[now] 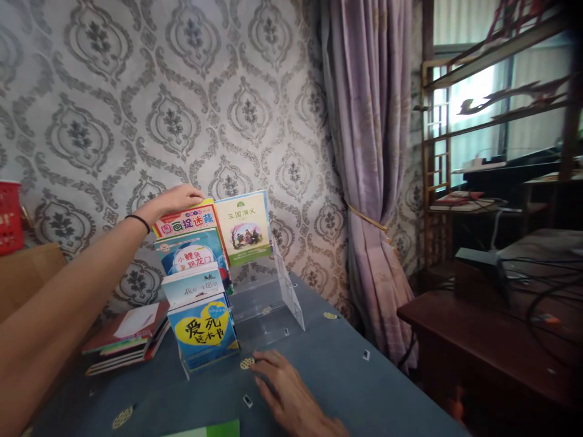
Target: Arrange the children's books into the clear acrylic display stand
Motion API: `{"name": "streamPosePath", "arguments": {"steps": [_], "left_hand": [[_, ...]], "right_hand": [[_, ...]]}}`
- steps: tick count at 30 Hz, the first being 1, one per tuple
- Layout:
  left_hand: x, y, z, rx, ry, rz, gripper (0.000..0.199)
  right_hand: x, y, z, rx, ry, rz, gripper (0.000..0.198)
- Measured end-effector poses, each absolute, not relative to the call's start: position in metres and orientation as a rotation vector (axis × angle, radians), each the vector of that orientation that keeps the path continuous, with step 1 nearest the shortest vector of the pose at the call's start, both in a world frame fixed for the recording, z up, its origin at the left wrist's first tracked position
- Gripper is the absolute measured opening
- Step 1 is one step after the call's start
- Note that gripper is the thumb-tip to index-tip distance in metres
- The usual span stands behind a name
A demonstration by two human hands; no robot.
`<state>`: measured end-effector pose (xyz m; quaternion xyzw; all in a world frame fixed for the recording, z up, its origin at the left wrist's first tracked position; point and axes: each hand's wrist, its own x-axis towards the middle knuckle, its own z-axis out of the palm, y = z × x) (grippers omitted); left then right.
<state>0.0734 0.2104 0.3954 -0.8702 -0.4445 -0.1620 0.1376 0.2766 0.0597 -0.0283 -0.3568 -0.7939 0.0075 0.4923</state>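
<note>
My left hand (180, 197) is at the top edge of a picture book (187, 223) with a red and yellow cover, its fingers curled at the edge and partly hidden. That book stands in the rear tier of a clear stepped display rack (289, 285). In front of it come a teal book (189, 258), a pale blue book (194, 290) and a blue book with a yellow heart (204, 331). To their right a cream and green book (246, 227) leans in the back tier. My right hand (285, 388) hovers low over or rests on the tabletop, fingers apart, holding nothing.
Left of the rack lies a stack of books (122, 340) on the grey-blue table (346, 388). A green-and-white book (218, 430) shows at the near edge. Beyond are a red basket (10, 218), a purple curtain (373, 182) and a dark wooden desk (455, 321) with cables.
</note>
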Motion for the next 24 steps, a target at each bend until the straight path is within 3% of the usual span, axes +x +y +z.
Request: {"name": "streamPosePath", "arguments": {"steps": [19, 24], "left_hand": [[0.072, 0.201, 0.398, -2.613, -1.383, -0.385, 0.032], [0.07, 0.202, 0.398, -2.664, -1.419, -0.387, 0.04]], "right_hand": [[0.282, 0.06, -0.033, -1.004, -1.943, 0.25, 0.03], [0.283, 0.062, -0.036, -1.016, -1.949, 0.259, 0.028]]}}
